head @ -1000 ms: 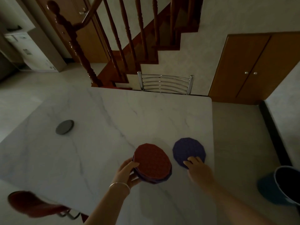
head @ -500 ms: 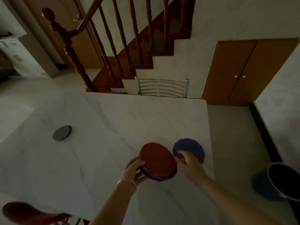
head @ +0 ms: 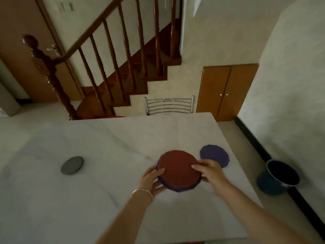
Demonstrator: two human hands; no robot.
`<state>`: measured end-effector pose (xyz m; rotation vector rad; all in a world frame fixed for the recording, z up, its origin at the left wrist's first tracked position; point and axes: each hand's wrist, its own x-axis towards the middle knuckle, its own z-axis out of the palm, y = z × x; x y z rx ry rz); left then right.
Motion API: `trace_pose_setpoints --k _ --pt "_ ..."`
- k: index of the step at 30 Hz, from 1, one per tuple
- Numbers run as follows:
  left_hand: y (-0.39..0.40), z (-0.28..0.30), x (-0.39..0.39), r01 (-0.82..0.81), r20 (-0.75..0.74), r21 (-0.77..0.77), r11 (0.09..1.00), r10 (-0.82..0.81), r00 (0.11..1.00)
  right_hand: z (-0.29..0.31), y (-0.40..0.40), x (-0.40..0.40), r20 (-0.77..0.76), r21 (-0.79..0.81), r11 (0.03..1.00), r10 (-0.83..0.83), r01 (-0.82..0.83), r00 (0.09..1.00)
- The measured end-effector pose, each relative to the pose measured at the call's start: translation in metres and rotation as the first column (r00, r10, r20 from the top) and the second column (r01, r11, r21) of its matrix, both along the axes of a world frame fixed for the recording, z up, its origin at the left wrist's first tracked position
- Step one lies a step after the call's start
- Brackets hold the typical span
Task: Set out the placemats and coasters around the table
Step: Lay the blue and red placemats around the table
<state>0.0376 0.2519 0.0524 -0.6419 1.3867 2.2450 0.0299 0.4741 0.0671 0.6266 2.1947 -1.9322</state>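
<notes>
While left hand (head: pixel 152 179) grips mat stack (head: pixel 178 170), right hand (head: pixel 210 170) pinches red top mat

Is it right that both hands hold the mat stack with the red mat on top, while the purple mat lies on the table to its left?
Not quite: the head view shows the purple mat lying to the right of the stack, not its left. The rest stands: the left hand and right hand both hold the stack, red mat on top, over the table.
</notes>
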Motion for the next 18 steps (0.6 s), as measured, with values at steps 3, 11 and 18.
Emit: trace_pose_setpoints --k 3,11,18 --pt "-0.036 0.009 0.017 0.010 -0.010 0.020 1.000 -0.010 1.000 0.015 -0.034 0.027 0.013 -0.161 0.986 -0.033 0.034 0.999" --pt "-0.080 0.023 0.043 0.019 0.020 0.043 0.999 -0.020 1.000 0.044 -0.082 0.058 0.053 -0.125 0.991 -0.031 0.037 0.998" --pt "-0.091 0.019 0.061 -0.058 0.070 0.049 0.997 0.055 0.996 0.036 -0.121 0.082 -0.115 0.726 0.584 0.624 -0.363 0.773"
